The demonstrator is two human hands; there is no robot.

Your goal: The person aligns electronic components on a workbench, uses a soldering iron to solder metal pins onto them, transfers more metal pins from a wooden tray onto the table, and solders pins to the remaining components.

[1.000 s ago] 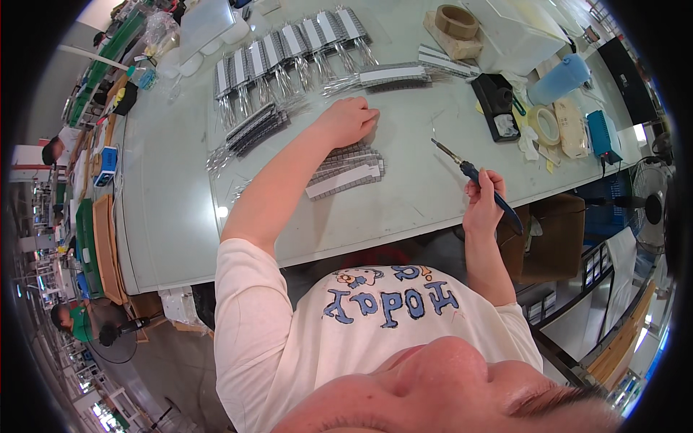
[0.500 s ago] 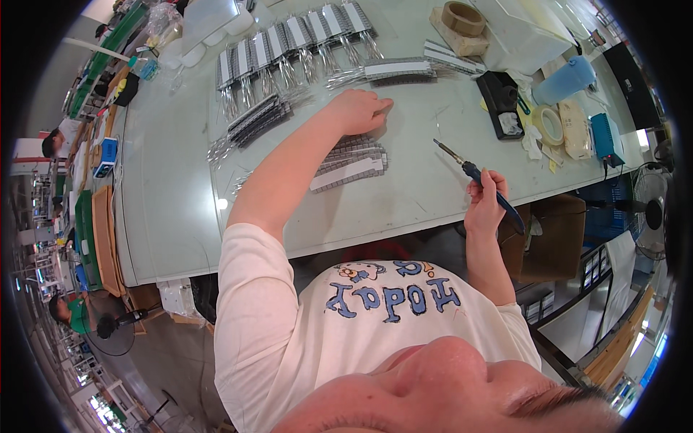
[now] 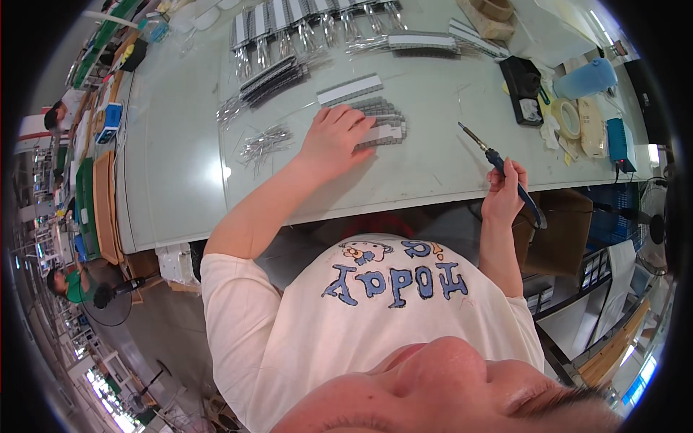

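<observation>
My left hand (image 3: 336,141) is on a stack of grey segmented strips (image 3: 382,108), its fingers and thumb closed around the left part of a nearer strip with a white band. A single grey strip with a white band (image 3: 349,89) lies just beyond the stack. Left of my hand is a loose pile of thin metal leads (image 3: 266,142). In my right hand (image 3: 505,189) is a soldering iron (image 3: 497,160), gripped by its dark blue handle. Its metal tip points up and left, over the table near the front edge.
Rows of strips with wire leads (image 3: 310,22) lie at the back, and a dark bundle (image 3: 274,81) sits left. A black holder (image 3: 521,90), tape roll (image 3: 567,117), blue bottle (image 3: 586,78) and teal box (image 3: 621,144) stand right. A cardboard box (image 3: 556,231) is below the table edge.
My left hand has drawn back from beyond the stack to its near strips. The single strip behind and the pile of leads now show uncovered. My right hand still holds the iron; the view has shifted.
</observation>
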